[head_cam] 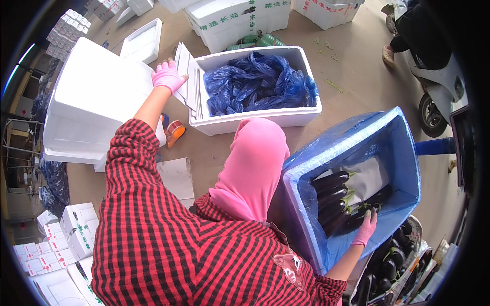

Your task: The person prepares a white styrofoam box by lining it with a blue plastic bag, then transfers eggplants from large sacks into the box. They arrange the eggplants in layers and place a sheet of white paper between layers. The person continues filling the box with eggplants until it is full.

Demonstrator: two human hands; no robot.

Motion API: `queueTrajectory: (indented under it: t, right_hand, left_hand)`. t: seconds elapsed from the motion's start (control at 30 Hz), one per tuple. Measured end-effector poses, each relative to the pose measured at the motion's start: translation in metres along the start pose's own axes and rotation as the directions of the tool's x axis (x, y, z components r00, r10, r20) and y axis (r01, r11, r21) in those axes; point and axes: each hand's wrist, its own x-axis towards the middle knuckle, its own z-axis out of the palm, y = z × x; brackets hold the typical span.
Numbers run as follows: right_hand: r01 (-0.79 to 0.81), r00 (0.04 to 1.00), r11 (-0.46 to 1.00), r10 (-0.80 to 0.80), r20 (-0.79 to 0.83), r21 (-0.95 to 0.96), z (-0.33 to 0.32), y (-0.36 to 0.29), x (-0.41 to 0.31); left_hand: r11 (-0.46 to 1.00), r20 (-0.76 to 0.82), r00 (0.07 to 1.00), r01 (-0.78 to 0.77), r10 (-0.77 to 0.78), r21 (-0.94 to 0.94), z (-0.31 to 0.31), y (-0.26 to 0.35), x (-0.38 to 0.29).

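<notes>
My left hand (168, 76), in a pink glove with bare fingertips, has its fingers spread beside white sheets (185, 78) leaning at the left end of a white foam box (252, 118). Crumpled blue plastic film (260, 82) fills that box. At the lower right, my right hand (365, 228), gloved alike, touches eggplants (333, 195) in a tilted box lined with blue film (333, 155); whether it grips one is hidden. The eggplants lie side by side, beside and partly over a white sheet (369, 178). A pink hood and a red-black checked shirt cover the middle foreground.
Large white foam boxes (97, 95) stand at left, with a foam lid (142, 42) behind. An orange tape dispenser (175, 132) and cardboard (178, 179) lie on the floor. More eggplants (388, 267) fill a container at lower right. A scooter (436, 80) and a person's foot (388, 55) are at right.
</notes>
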Motion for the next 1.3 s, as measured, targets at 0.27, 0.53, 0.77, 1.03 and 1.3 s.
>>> queueTrajectory:
  t: [0.27, 0.53, 0.77, 1.03, 1.3]
  right_hand:
    - [0.040, 0.995, 0.992, -0.050, 0.086, 0.117, 0.012, -0.047, -0.055]
    - [0.085, 0.996, 0.988, -0.085, -0.002, 0.126, 0.034, -0.019, -0.075]
    - [0.207, 0.974, 0.974, -0.197, -0.114, 0.089, -0.008, -0.132, -0.086]
    - [0.102, 0.924, 0.693, -0.332, 0.191, 0.714, -0.001, -0.202, -0.114]
    - [-0.273, 0.849, 0.812, 0.455, -0.267, 0.516, 0.046, -0.070, -0.034]
  left_hand:
    - [0.793, 0.130, 0.991, 0.084, -0.006, -0.603, 0.038, -0.032, 0.049]
    - [0.458, 0.145, 0.989, 0.115, 0.032, -0.881, 0.139, -0.095, 0.124]
    - [0.641, -0.367, 0.930, -0.261, -0.035, -0.722, 0.034, -0.035, 0.127]
    - [-0.357, -0.730, 0.422, -0.670, 0.537, -0.651, -0.267, 0.182, -0.214]
    - [-0.577, -0.276, -0.507, -0.705, 0.817, -0.412, -0.092, 0.408, -0.392]
